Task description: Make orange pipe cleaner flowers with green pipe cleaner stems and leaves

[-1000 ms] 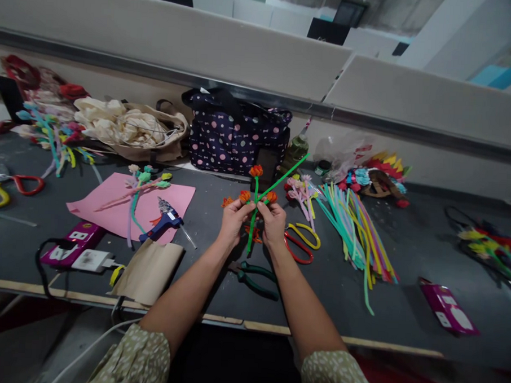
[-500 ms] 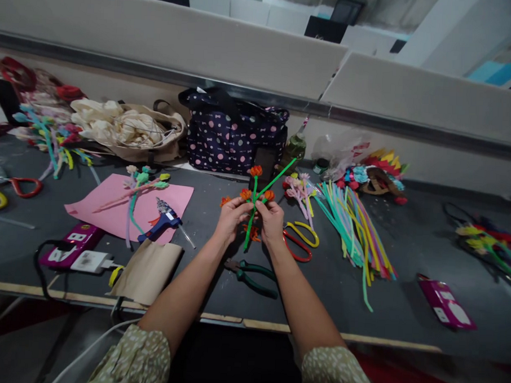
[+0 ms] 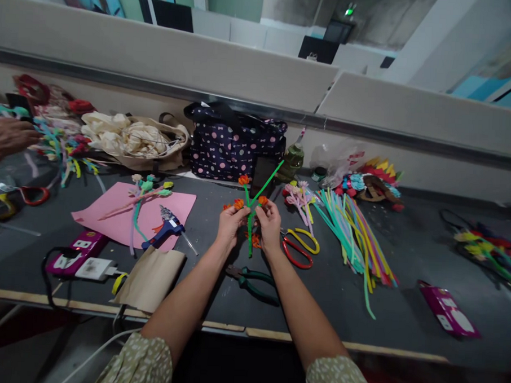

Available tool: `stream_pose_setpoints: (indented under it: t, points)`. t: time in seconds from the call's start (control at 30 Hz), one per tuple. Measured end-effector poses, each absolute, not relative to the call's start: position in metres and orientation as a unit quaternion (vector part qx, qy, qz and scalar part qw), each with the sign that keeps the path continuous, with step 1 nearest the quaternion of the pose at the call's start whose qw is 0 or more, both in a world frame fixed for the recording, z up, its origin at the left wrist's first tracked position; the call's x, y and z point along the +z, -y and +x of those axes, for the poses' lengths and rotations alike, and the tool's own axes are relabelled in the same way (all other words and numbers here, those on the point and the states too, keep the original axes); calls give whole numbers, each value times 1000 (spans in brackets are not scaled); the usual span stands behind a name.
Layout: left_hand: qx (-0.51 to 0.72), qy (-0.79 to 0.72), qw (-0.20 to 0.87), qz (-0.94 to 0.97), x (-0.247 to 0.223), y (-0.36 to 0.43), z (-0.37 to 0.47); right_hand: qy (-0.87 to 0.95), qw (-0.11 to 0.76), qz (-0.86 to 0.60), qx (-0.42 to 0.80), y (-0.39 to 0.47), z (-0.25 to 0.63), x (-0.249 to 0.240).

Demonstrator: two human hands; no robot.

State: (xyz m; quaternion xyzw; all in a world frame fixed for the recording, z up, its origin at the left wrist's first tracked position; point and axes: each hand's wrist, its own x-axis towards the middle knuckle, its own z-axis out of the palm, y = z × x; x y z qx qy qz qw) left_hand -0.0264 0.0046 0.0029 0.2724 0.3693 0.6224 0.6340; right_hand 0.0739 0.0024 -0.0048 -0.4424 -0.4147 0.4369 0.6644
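Green pipe-cleaner stems (image 3: 250,236) with orange flowers (image 3: 243,180) stand between my two hands, above the dark table. My left hand (image 3: 231,224) pinches them from the left, near the point where the stems cross. From the right, my right hand (image 3: 269,223) has its thumb and fingers closed on the same stems. One bare green stem (image 3: 269,182) slants up and to the right. More orange pieces (image 3: 255,240) show behind and below the hands. Green-handled pliers (image 3: 255,283) lie just under them, and red and yellow scissors (image 3: 299,247) lie beside my right hand.
Left lie a glue gun (image 3: 167,227), pink sheet (image 3: 182,205), brown paper (image 3: 152,277) and power strip (image 3: 79,251). A dotted bag (image 3: 236,148) stands behind. Pipe cleaners (image 3: 355,235) lie right. Another person's hand (image 3: 10,135) is at the far left.
The view has shifted slightly, and another person's hand has come in at the far left. The slanting green stem and the top flower have tilted a little left in my hands.
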Motion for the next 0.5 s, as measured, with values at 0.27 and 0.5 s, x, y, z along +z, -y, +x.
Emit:
stream_pose_setpoints:
  t: [0.27,0.5]
  points:
    - [634,-404,602,269,-2,-8,-26,484,683,-511,197,4,80,-2]
    - [635,-412,581,297,-3,-7,-23,578,611,-536,81,8,82,4]
